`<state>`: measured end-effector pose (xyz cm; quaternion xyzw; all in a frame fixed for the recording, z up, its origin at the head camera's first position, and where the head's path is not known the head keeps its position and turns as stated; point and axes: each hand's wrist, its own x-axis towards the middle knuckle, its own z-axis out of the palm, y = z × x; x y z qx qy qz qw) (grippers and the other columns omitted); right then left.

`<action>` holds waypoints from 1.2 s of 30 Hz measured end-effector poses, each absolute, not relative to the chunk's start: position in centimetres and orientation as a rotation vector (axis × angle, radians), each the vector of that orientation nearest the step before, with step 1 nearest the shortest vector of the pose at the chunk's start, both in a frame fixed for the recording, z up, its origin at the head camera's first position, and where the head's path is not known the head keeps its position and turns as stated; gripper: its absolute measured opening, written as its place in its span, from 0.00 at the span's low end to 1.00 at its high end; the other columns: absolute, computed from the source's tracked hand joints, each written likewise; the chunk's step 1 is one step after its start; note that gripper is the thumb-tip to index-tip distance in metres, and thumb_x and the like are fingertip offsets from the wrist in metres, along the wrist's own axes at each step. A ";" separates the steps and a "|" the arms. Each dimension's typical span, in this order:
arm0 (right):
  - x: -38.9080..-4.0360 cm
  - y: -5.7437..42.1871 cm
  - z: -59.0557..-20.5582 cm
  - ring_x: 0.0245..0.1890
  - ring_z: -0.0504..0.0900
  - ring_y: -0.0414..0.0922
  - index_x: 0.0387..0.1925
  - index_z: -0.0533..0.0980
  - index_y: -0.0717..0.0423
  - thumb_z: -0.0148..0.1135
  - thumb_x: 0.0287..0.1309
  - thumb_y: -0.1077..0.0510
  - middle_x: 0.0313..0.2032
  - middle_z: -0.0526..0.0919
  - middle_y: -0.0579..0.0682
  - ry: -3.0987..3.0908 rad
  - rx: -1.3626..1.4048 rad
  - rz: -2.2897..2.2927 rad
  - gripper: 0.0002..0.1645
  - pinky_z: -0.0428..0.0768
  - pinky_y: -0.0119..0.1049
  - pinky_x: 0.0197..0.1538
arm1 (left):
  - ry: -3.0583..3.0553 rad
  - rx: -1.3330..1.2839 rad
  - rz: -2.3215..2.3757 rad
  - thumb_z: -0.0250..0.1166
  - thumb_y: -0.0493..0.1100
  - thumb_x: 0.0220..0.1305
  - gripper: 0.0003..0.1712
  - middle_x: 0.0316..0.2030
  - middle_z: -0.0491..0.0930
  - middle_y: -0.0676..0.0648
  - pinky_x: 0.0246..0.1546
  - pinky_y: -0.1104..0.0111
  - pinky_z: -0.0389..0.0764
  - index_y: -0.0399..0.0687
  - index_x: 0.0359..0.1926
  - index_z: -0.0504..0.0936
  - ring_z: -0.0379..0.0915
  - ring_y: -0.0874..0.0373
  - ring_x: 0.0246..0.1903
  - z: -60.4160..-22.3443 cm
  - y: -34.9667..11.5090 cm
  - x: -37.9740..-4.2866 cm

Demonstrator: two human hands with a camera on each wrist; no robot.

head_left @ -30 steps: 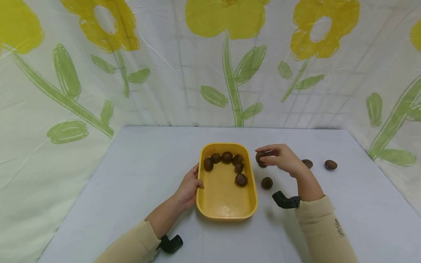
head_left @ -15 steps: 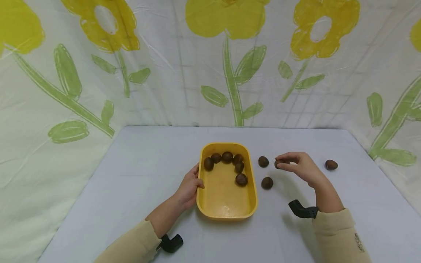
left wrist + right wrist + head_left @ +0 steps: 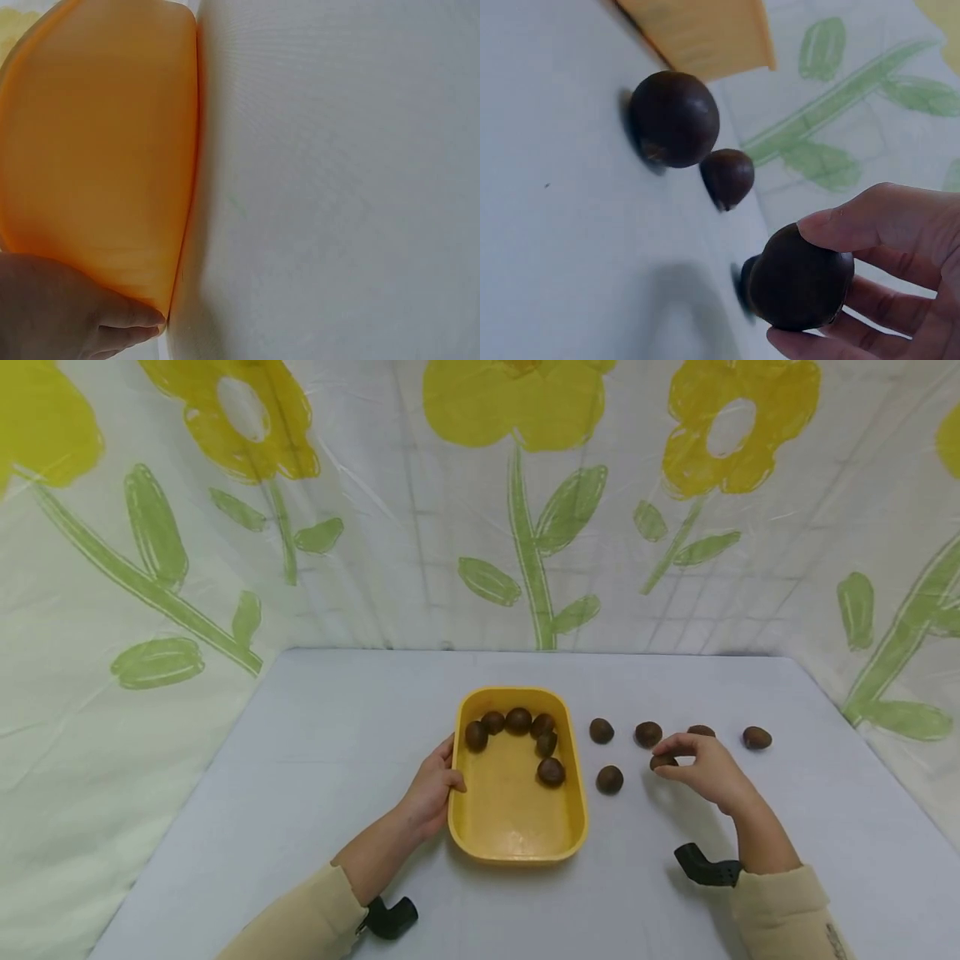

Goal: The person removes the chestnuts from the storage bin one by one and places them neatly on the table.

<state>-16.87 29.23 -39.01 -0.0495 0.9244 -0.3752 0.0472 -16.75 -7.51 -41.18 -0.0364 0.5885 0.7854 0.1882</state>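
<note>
- While your left hand [image 3: 433,787] grips the left rim of the rounded, rectangular yellow plastic tray [image 3: 517,827], thumb over the edge and fingers curled against the outer wall, the tray sits flat on the pale grey surface [image 3: 300,793].
- From the left wrist view you see the tray's orange-yellow outer wall [image 3: 97,150] and part of that hand [image 3: 60,315] pressed against it at the bottom of the frame.
- Your right hand [image 3: 708,770] pinches a dark brown, round chestnut [image 3: 663,762] between thumb and fingertips, low over the surface to the right of the tray; the right wrist view shows the same chestnut [image 3: 799,281] held in the fingers [image 3: 870,225]. You cannot tell from either view whether it touches the surface.
- Six more dark brown chestnuts [image 3: 517,720] lie inside the tray, curved along its far end and right side.
- On the surface to the right of the tray, five loose chestnuts lie apart from one another: one just beside the tray [image 3: 601,730], one nearer you [image 3: 609,779], one close to your fingertips [image 3: 648,733], one half hidden behind your right hand [image 3: 701,730], and one farthest right [image 3: 757,737].
- A white cloth backdrop with yellow flowers and green leaves [image 3: 525,485] hangs behind the surface.
</note>
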 end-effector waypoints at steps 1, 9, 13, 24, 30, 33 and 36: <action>-16.8 29.3 -39.2 0.49 0.75 0.53 0.41 0.78 0.63 0.66 0.50 0.58 0.40 0.81 0.56 2.820 -0.148 -1.145 0.16 0.73 0.39 0.44 | 1.657 -0.104 2.210 0.39 0.19 0.43 0.51 0.72 0.46 0.42 0.68 0.56 0.54 0.42 0.73 0.42 0.46 0.48 0.70 -41.2 -7.5 -16.7; -16.5 29.4 -40.1 0.51 0.74 0.61 0.39 0.78 0.63 0.66 0.47 0.61 0.40 0.81 0.57 2.843 -0.126 -1.107 0.15 0.72 0.49 0.46 | 1.629 -0.089 2.223 0.39 0.19 0.42 0.51 0.72 0.46 0.41 0.68 0.55 0.53 0.42 0.73 0.42 0.46 0.47 0.70 -41.2 -7.5 -16.6; -16.6 29.3 -40.4 0.51 0.75 0.61 0.37 0.78 0.62 0.66 0.46 0.63 0.38 0.82 0.56 2.857 -0.159 -1.096 0.13 0.73 0.52 0.47 | 1.637 -0.093 2.225 0.39 0.19 0.43 0.51 0.72 0.46 0.42 0.69 0.56 0.53 0.42 0.73 0.42 0.46 0.47 0.70 -41.1 -7.4 -16.6; -16.7 28.9 -40.9 0.45 0.75 0.55 0.34 0.77 0.60 0.67 0.43 0.68 0.38 0.76 0.56 2.891 -0.203 -1.041 0.12 0.74 0.56 0.50 | 1.642 -0.104 2.228 0.39 0.19 0.43 0.50 0.72 0.46 0.42 0.69 0.56 0.53 0.42 0.73 0.42 0.46 0.47 0.70 -41.1 -7.5 -16.6; -16.6 28.8 -41.1 0.47 0.74 0.59 0.36 0.76 0.61 0.67 0.40 0.68 0.40 0.75 0.58 2.924 -0.220 -0.968 0.16 0.75 0.55 0.48 | 1.652 -0.108 2.226 0.39 0.19 0.44 0.50 0.72 0.46 0.42 0.69 0.56 0.53 0.42 0.73 0.42 0.46 0.47 0.70 -41.2 -7.5 -16.6; -16.6 28.9 -41.2 0.47 0.74 0.60 0.36 0.76 0.61 0.68 0.39 0.68 0.41 0.75 0.60 2.924 -0.222 -0.954 0.17 0.75 0.54 0.47 | 1.656 -0.100 2.221 0.39 0.19 0.44 0.50 0.72 0.46 0.42 0.69 0.56 0.53 0.42 0.73 0.42 0.46 0.47 0.71 -41.2 -7.5 -16.6; -16.7 29.0 -41.3 0.46 0.74 0.60 0.36 0.76 0.61 0.69 0.39 0.67 0.41 0.75 0.60 2.924 -0.227 -0.952 0.18 0.75 0.53 0.46 | 1.651 -0.095 2.225 0.39 0.19 0.44 0.50 0.72 0.46 0.42 0.69 0.56 0.53 0.42 0.73 0.42 0.46 0.48 0.71 -41.2 -7.5 -16.6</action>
